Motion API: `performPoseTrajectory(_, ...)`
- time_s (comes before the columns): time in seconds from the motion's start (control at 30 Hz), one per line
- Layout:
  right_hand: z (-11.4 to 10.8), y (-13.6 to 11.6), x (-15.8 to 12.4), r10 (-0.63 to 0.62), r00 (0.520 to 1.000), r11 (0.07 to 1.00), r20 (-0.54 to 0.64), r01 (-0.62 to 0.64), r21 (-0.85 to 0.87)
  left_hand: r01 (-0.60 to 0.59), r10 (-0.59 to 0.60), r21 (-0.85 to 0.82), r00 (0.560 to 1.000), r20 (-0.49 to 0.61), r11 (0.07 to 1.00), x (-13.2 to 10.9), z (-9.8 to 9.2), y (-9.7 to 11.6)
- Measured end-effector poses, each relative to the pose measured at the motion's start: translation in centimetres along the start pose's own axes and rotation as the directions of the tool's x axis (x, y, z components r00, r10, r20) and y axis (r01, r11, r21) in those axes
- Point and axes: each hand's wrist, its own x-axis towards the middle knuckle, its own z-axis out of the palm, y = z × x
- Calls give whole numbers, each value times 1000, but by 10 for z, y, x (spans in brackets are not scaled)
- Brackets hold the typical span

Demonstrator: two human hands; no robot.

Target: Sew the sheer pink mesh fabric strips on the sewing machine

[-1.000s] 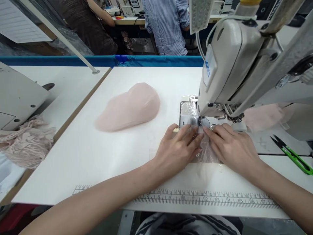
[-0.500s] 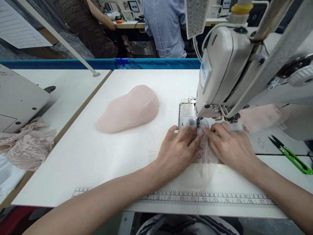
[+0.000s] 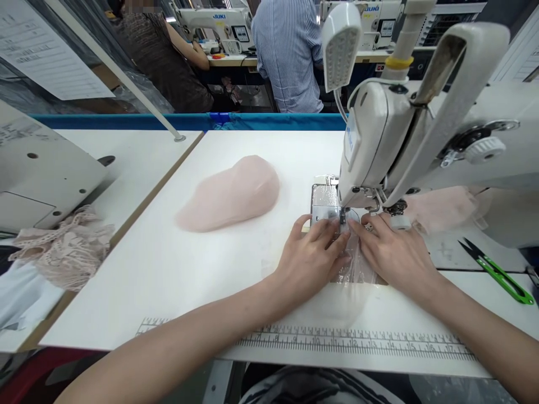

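Both hands, left hand [image 3: 309, 261] and right hand [image 3: 393, 255], pressed flat, fingers extended, on the sheer fabric [image 3: 356, 269] at the sewing machine [image 3: 404, 140] needle.

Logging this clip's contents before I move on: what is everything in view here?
sewing machine: one, white, right side of the table
lamp: one, white, above the machine head
table: one, white, centre
printed ruler: one, black marks, along the table's near edge
fabric mound: one, pale pink, mid-table, left of the machine
sheer fabric piece: one, pale pink, under the needle and both hands
lace heap: one, pale pink, far left
thread snips: one, green and black, far right
person in striped shirt: one, background
person in dark top: one, background left
left hand: flat on the sheer fabric piece, fingers toward the needle
right hand: flat on it, right of the needle
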Motion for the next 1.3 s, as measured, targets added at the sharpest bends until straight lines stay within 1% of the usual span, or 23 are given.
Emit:
performPoseTrajectory(0.23, 5, 2, 1, 14, 999, 1000, 33, -14, -25, 16, -15, -33, 999, 29, 999, 2, 3, -3)
performPoseTrajectory(0.33, 3, 5, 0, 11, 999, 1000, 35, -11, 4, 22, -20, -55, 999, 40, 998, 2, 3, -4)
performPoseTrajectory(0.4, -3, 10, -2, 19, 999, 997, 36, -21, 70, 14, -10, -97, 999, 44, 995, 3, -3, -3)
performPoseTrajectory(0.43, -8, 12, -3, 26, 999, 990, 43, -32, 135, 11, -3, -135, 998, 57, 991, 3, -10, -3)
performPoseTrajectory(0.47, -13, 15, -5, 26, 997, 972, 70, -42, 231, 6, 11, -187, 996, 90, 982, 4, -19, -2)
performPoseTrajectory(0.5, -19, 17, -6, 4, 993, 936, 117, -45, 350, 6, 31, -246, 988, 148, 969, 4, -29, -1)
performPoseTrajectory(0.53, -25, 19, -6, -50, 983, 877, 175, -41, 479, 15, 58, -305, 972, 227, 952, 3, -40, 0)
performPoseTrajectory(0.57, -30, 20, -7, -134, 963, 801, 235, -34, 597, 16, 105, -353, 941, 322, 936, 2, -51, 2)
performPoseTrajectory(0.6, -35, 21, -8, -218, 936, 732, 276, -30, 680, 20, 140, -366, 903, 407, 931, 0, -61, 5)
performPoseTrajectory(0.63, -38, 21, -8, -279, 912, 684, 301, -31, 729, 8, 169, -356, 868, 466, 935, -2, -68, 8)
performPoseTrajectory(0.67, -40, 21, -8, -312, 896, 659, 317, -36, 751, -17, 192, -331, 843, 502, 943, -4, -72, 11)
performPoseTrajectory(0.7, -41, 21, -9, -317, 891, 649, 324, -45, 759, -48, 202, -295, 830, 519, 954, -7, -72, 14)
performPoseTrajectory(0.73, -40, 20, -9, -303, 894, 646, 330, -62, 761, -85, 206, -250, 833, 513, 965, -8, -70, 17)
performPoseTrajectory(0.8, -37, 21, -9, -246, 904, 643, 349, -117, 756, -138, 188, -141, 868, 459, 980, -10, -56, 21)
performPoseTrajectory(0.87, -34, 21, -9, -180, 913, 640, 366, -173, 748, -144, 155, -57, 916, 371, 988, -9, -40, 21)
performPoseTrajectory(0.9, -33, 21, -9, -155, 916, 640, 370, -192, 744, -128, 144, -67, 930, 337, 989, -7, -32, 19)
performPoseTrajectory(0.93, -32, 21, -10, -142, 919, 642, 368, -197, 741, -103, 132, -109, 940, 315, 989, -5, -27, 16)
performPoseTrajectory(1.0, -30, 19, -10, -145, 930, 660, 337, -162, 733, -27, 95, -223, 948, 303, 974, 1, -22, 10)
performPoseTrajectory(1.1, -26, 16, -12, -132, 957, 723, 259, -86, 686, 99, 13, -330, 946, 323, 939, 9, -27, 3)
performPoseTrajectory(1.2, -23, 15, -13, -94, 985, 766, 147, -23, 642, 181, -26, -367, 921, 389, 913, 16, -36, -1)
performPoseTrajectory(1.3, -20, 16, -13, -63, 998, 786, 4, 47, 616, 189, -2, -334, 872, 489, 923, 24, -39, -7)
